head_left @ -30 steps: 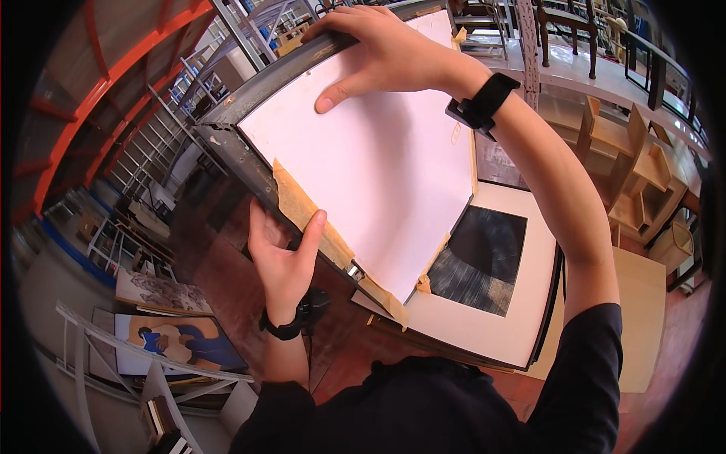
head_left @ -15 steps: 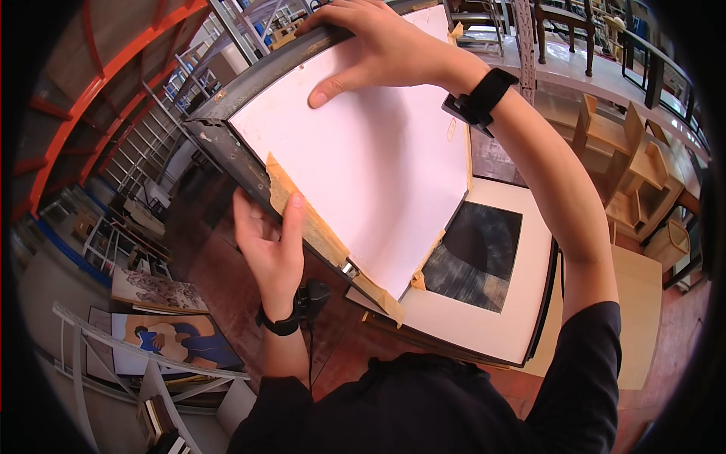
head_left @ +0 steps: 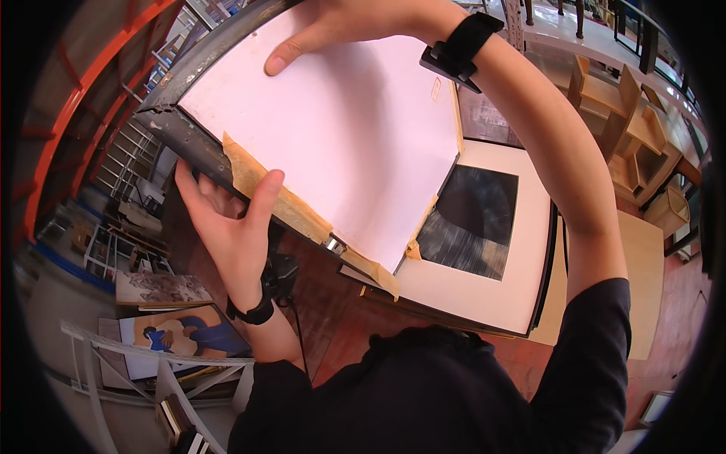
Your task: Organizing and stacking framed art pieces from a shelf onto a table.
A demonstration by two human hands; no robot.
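I hold up a large dark picture frame with its back turned toward me, tilted. White backing board fills it, and torn brown paper tape hangs loose along the near left edge. My left hand grips the left side, thumb on the tape and fingers behind the frame. My right hand clasps the far edge, thumb pressed on the white board, its fingers cut off by the top of the view. Under the right side lies a dark picture in a pale mat, partly covered by the frame.
A tan board lies at the right, near wooden chair-like pieces. Orange-red racking rises at the left. Lower left, a figure painting and a metal rack stand close to my left arm.
The frame has shifted left and slightly upward, with both hands still on it. The whole view has moved a little too. Both grips look the same.
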